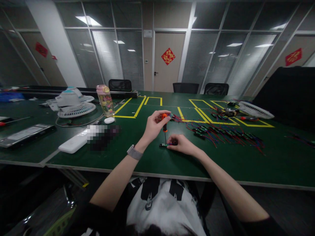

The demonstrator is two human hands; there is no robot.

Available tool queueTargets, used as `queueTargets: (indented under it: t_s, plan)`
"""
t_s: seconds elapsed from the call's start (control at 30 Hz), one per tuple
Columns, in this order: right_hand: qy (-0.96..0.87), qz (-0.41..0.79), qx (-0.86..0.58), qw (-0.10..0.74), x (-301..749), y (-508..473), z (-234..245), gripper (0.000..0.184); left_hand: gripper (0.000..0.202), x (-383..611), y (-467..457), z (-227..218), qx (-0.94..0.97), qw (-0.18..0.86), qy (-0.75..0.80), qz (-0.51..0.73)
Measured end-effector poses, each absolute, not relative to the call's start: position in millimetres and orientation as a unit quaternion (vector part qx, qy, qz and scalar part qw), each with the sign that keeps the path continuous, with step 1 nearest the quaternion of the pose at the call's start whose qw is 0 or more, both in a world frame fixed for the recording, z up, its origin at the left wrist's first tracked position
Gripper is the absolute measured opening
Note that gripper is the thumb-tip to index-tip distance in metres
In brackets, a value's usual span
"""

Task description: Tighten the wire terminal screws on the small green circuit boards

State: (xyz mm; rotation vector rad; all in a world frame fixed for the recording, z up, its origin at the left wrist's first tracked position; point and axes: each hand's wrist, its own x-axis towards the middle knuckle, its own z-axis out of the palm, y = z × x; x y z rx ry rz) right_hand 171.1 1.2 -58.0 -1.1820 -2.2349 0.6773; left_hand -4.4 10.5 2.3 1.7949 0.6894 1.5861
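My left hand is closed around the orange and black handle of a screwdriver. The screwdriver stands upright, and its thin shaft reaches down to a small green circuit board on the table. Whether the tip sits in a screw is too small to tell. My right hand pinches the board's right end and holds it against the tabletop. Dark wires show under my right fingers. To the right lie several similar circuit boards with red, blue and black wires.
Yellow tape marks rectangles on the green table. On the left are a white fan, a pink-lidded bottle, a white mouse and a long white case. A white fan part lies at the right.
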Motion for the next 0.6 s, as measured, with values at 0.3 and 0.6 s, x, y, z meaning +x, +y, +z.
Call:
queueTargets:
  t_s: [0.3, 0.6]
  plan:
    - [-0.825, 0.253, -0.442, 0.246, 176.4, 6.2, -59.8, 0.016, 0.033, -5.9, 15.3, 1.6, 0.675, 0.390, 0.213, 0.589]
    - [-0.826, 0.259, -0.443, 0.233, 177.5, 5.1, -58.4, 0.016, 0.021, -6.4, 9.4, 5.6, 0.684, 0.277, 0.274, 0.617]
